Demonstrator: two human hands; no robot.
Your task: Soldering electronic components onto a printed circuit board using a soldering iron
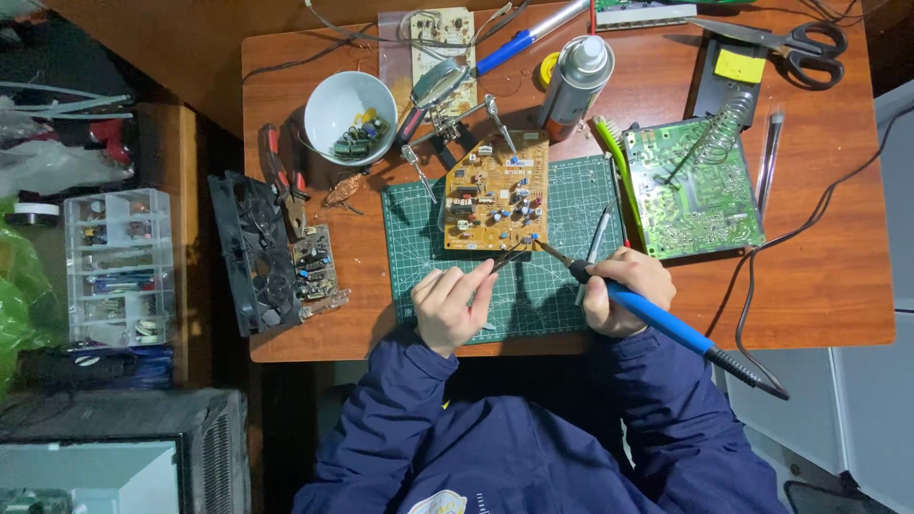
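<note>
at the six o'clock edge of the tan populated circuit board [496,193], centred on the green cutting mat [562,286], heat is best applied briefly while the right hand [624,290] grips the blue-handled soldering iron [657,319] and the left hand [452,305] pinches thin metal tweezers [506,257] steadily.

Grey spray can [575,84] with white cap, upright behind the green mat [562,286]

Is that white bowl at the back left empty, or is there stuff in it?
Not empty. The white bowl sits upright on the desk, and a small heap of loose electronic parts lies on its bottom; the rest of its inside is bare.
</note>
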